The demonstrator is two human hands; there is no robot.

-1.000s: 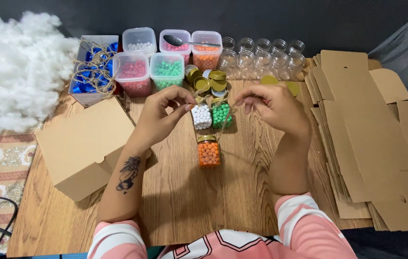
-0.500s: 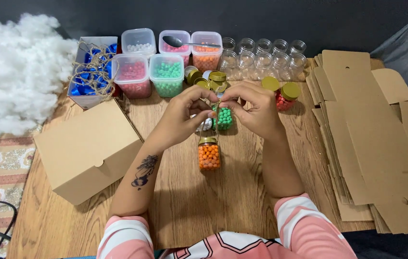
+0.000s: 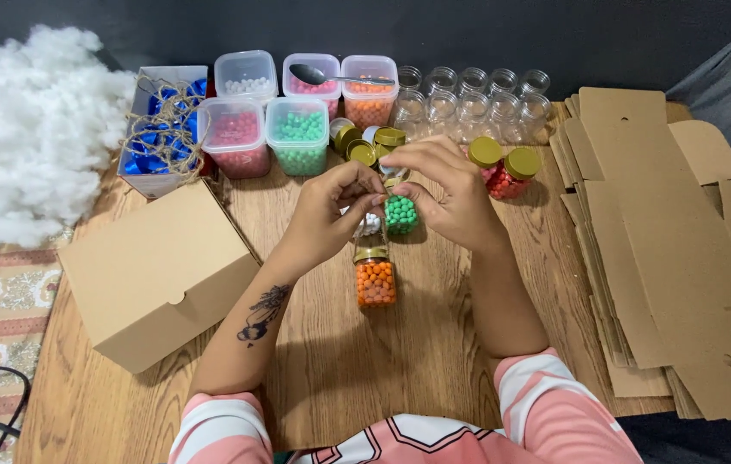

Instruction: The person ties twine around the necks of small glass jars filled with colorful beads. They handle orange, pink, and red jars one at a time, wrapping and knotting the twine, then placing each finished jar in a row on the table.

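A small jar of green beads stands in the middle of the wooden table. My left hand and my right hand meet over its top, fingertips pinched together at the lid. What the fingertips pinch there is too small to tell. A jar of white beads is mostly hidden behind my left fingers. Just in front stands a gold-lidded jar of orange beads, untouched.
A closed cardboard box sits at left and flat cardboard blanks are stacked at right. Behind are bead tubs, a spoon, loose gold lids, empty glass jars, two red-bead jars, a twine-and-blue-item box and white stuffing.
My hands were apart and raised above the jars a second ago. They have come together and lowered onto the top of the green bead jar.
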